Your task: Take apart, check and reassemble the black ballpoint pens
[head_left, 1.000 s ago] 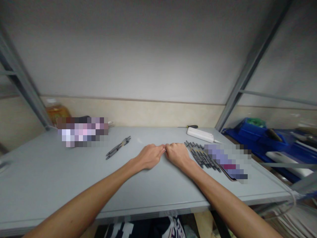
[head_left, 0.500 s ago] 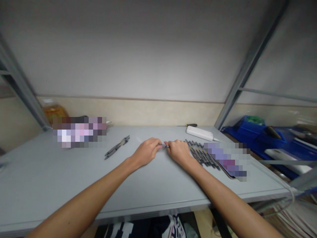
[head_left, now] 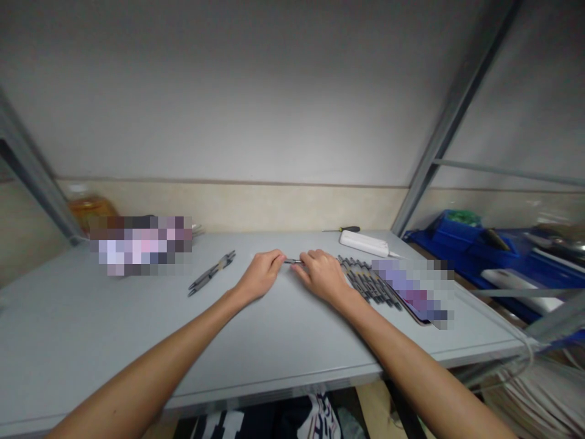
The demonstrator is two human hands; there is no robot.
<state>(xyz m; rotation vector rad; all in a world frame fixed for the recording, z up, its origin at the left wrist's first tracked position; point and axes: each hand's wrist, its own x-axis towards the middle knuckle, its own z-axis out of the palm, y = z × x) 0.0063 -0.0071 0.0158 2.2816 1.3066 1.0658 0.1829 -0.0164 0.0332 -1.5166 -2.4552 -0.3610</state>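
A slim dark pen spans the gap between my two hands above the grey tabletop. My left hand is closed, pinching the pen's left end between thumb and fingers. From the other side, my right hand curls over the right end with its fingers bent, and that end is hidden under them. A couple of grey and black pens lie together to the left of my left hand. Just right of my right hand is a slanted row of several similar pens.
Beside the pen row lies a flat, blurred-out object. Behind it are a white power strip and a screwdriver. A blurred-out item and a bottle of amber liquid stand back left. Blue bins sit beyond the right frame post.
My hands are slightly farther apart, with more of the pen showing between them. The right fingers have loosened from a tighter fist. The whole view has shifted a little.
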